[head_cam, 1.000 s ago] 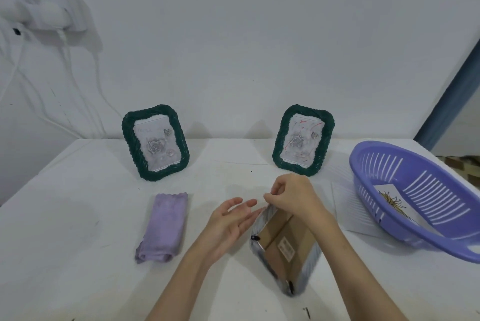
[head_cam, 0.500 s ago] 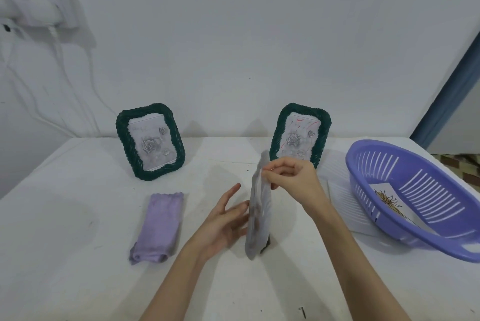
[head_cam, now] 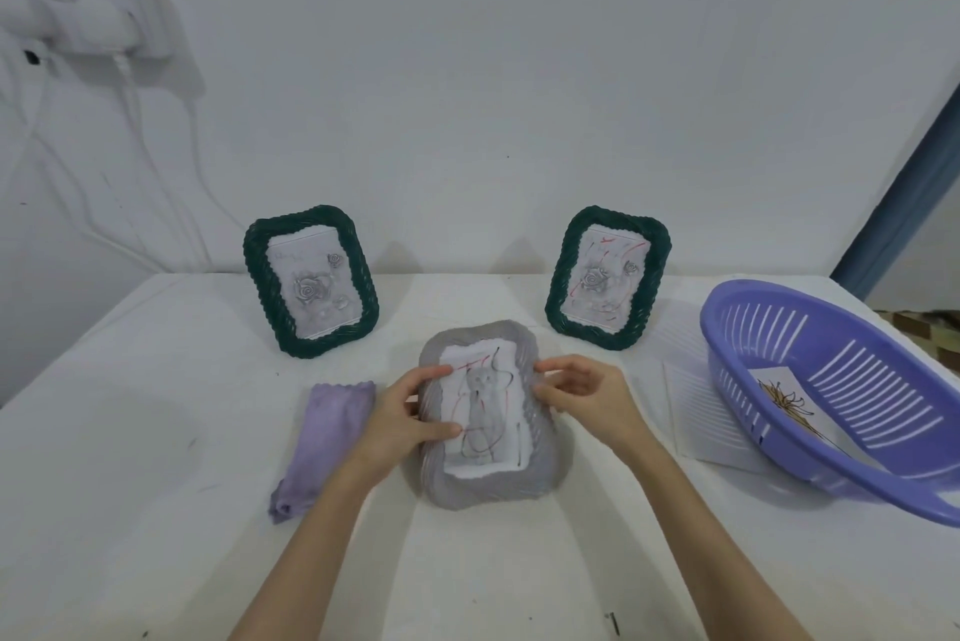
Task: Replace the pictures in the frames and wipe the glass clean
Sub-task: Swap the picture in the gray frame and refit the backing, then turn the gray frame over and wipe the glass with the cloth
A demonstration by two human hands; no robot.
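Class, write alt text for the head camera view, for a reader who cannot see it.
Two hands, left hand and right hand, hold a grey frame face up on a white table, its glass scribbled; a purple cloth lies beside it.

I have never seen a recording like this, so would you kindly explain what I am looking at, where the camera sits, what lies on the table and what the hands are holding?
There is no machine here: a person works with two bare hands, filmed by a wide-angle camera worn on the head, looking forward and down. The left hand and the right hand grip the sides of a grey woven frame, face up, with scribbles over its picture. On the white table a folded purple cloth lies left of it. Two dark green frames stand at the back, the left one clean, the right one marked with red lines. At the right, a purple basket holds a printed picture.
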